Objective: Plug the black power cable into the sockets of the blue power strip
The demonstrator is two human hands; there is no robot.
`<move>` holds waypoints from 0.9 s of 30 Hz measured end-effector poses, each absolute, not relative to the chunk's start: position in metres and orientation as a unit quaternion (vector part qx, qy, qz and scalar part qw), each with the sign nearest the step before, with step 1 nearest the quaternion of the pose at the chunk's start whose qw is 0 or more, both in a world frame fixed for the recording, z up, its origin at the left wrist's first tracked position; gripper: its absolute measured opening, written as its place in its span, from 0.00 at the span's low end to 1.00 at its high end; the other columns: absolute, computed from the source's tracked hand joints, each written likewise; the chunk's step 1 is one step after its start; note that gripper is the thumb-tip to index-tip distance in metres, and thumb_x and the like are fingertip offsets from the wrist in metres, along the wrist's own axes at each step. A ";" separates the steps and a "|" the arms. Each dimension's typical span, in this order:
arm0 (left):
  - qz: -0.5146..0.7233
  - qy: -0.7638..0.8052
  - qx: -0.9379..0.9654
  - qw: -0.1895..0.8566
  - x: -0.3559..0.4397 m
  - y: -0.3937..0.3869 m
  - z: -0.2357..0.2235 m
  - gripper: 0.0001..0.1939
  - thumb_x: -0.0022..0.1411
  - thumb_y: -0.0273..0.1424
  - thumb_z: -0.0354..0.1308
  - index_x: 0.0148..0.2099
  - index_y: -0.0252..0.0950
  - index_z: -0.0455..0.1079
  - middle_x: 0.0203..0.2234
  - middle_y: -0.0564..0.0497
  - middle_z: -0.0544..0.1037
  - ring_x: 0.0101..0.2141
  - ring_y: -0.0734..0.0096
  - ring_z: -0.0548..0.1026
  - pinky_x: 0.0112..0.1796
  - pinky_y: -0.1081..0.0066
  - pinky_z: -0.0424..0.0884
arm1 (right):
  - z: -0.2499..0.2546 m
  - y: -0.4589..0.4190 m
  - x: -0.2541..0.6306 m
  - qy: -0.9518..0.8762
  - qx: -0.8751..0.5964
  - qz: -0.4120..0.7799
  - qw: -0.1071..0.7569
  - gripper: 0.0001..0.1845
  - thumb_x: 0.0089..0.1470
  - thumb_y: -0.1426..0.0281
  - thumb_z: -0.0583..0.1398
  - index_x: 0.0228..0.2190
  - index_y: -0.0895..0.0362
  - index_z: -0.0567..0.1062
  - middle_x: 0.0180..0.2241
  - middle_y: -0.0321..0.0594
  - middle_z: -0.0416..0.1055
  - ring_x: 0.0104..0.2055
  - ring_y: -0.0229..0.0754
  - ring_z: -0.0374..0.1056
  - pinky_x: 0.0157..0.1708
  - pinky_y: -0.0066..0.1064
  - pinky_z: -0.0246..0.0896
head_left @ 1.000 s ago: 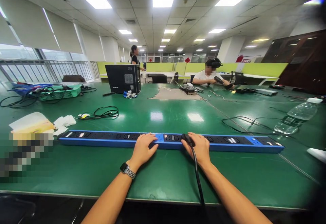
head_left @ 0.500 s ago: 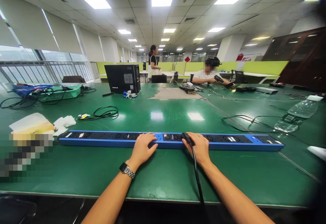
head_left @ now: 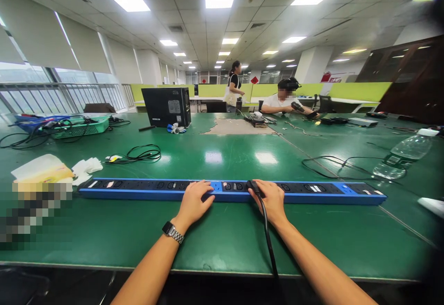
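Note:
A long blue and black power strip (head_left: pixel 138 195) lies crosswise on the green table, its sockets facing up. My left hand (head_left: pixel 194 202) grips it left of the middle, fingers over the top and thumb along the near side. Just right of the middle, my right hand (head_left: pixel 273 199) is closed around a black power plug (head_left: pixel 253 186) at the strip's top face. Whether the plug's pins sit in a socket is hidden. From the plug a thick black cord (head_left: pixel 268 233) runs down over the near table edge.
Coiled black cable (head_left: pixel 140 153), tissues (head_left: pixel 85 168) and a yellow packet (head_left: pixel 46 171) lie at left. Behind stand a computer case (head_left: pixel 166 107) and a green basket (head_left: pixel 83 128). A water bottle (head_left: pixel 404 155) stands right. One person (head_left: pixel 277 101) sits across the table; another (head_left: pixel 234 85) is beyond.
The standing person in the background has moved to the right. Both my hands, the plug and the power strip stay in place.

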State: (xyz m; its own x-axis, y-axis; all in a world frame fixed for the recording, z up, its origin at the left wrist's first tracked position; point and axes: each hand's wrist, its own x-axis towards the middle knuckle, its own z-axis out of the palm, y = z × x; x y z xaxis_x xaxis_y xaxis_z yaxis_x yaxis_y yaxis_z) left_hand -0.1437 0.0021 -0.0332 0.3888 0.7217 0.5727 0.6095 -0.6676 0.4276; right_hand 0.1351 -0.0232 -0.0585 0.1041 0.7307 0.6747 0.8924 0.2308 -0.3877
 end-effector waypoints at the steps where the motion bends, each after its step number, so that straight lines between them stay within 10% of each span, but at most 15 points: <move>1: 0.380 0.401 0.830 0.074 -0.144 0.002 -0.034 0.10 0.59 0.29 0.62 0.44 0.41 0.75 0.49 0.47 0.78 0.53 0.54 0.72 0.56 0.47 0.63 | -0.059 -0.023 0.135 -0.662 -0.612 -0.096 0.421 0.21 0.59 0.52 0.53 0.41 0.52 0.78 0.45 0.43 0.77 0.47 0.50 0.66 0.50 0.44 0.49; 27: 0.381 0.397 0.833 0.067 -0.145 0.003 -0.035 0.10 0.59 0.28 0.62 0.44 0.40 0.75 0.49 0.47 0.78 0.53 0.54 0.72 0.55 0.47 0.63 | -0.060 -0.019 0.141 -0.650 -0.579 -0.104 0.481 0.22 0.59 0.51 0.54 0.38 0.52 0.79 0.41 0.42 0.79 0.43 0.48 0.72 0.47 0.41 0.62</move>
